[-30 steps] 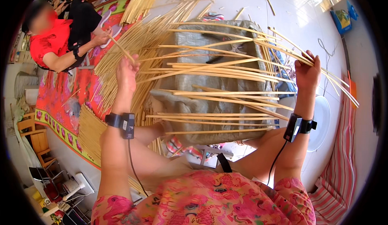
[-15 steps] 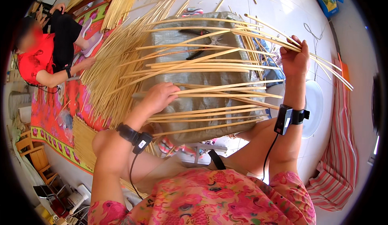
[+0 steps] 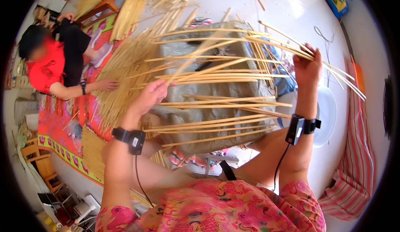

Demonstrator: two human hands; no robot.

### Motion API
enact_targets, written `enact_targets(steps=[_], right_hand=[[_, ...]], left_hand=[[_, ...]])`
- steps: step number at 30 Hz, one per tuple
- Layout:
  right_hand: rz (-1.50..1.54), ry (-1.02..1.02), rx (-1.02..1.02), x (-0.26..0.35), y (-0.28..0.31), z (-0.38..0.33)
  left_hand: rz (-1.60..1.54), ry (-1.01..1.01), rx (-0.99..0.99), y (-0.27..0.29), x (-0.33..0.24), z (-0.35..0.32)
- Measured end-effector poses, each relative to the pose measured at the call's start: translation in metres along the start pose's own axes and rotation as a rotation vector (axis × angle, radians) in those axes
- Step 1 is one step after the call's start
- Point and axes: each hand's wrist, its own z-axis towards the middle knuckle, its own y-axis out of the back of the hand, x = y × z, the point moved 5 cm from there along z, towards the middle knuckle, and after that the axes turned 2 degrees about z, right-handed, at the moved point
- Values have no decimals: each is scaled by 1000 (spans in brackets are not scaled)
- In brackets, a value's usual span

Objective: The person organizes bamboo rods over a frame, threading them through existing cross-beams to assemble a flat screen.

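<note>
My left hand, at the left edge of a low stand covered with a grey-green sheet, is closed in a pinch. From its fingertips a thin straw-coloured stick, smeared by motion, slants up and to the right. My right hand, raised past the stand's right side, grips several similar sticks. Their ends fan out beyond the hand, and their other ends reach over the stand's far part. More loose sticks lie in rough rows across the sheet. A dark-handled metal tool lies partly hidden under them.
A large pile of sticks spreads left over a red patterned mat. Another person in red sits there, a hand on the pile. A pale basin stands right, beside striped cloth. Bundled sticks lie far left.
My left hand has moved left from the near sticks and now has a slanting stick in its fingers. My right hand still grips its sticks. The other person's hand has reached further over the pile.
</note>
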Motion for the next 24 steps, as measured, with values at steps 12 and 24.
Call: enact_targets(steps=[12,24], right_hand=[[-29,-54,15,-14,5,2],[21,-88,111,-16,-6,-1]], left_hand=[[-741,-254,-868,111,56,-29],[-751,-163,-810,97,53,-22]])
